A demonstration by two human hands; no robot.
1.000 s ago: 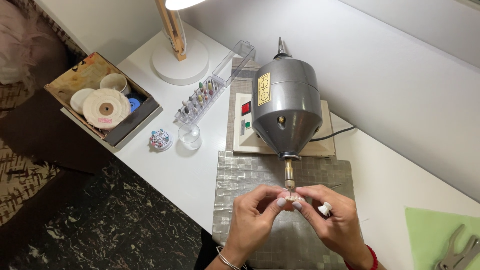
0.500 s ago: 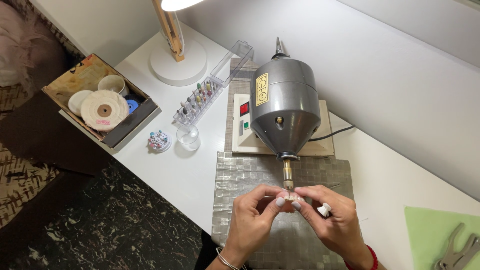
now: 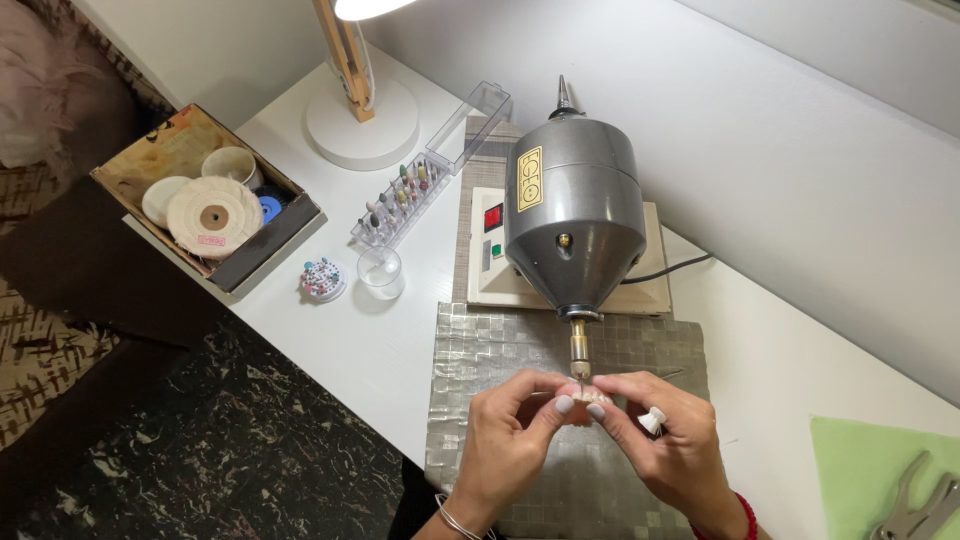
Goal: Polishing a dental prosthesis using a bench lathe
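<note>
Under vertical spindle (image 3: 579, 348), small workpiece (image 3: 588, 397) crosswise

So label-wise, there's a yellow rectangular sticker (image 3: 529, 179) with dark print on the grey motor housing (image 3: 572, 225). An open brown cardboard box (image 3: 263, 245) sits at the table's left edge, and a clear plastic case (image 3: 430, 165) with its lid up lies beside the lamp base (image 3: 362, 122).

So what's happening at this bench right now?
A person's left hand and right hand together pinch a small pale piece against the spindle tip of a grey bench motor, over a silver foil mat. A box of buffing wheels sits aside on the white table.
</note>
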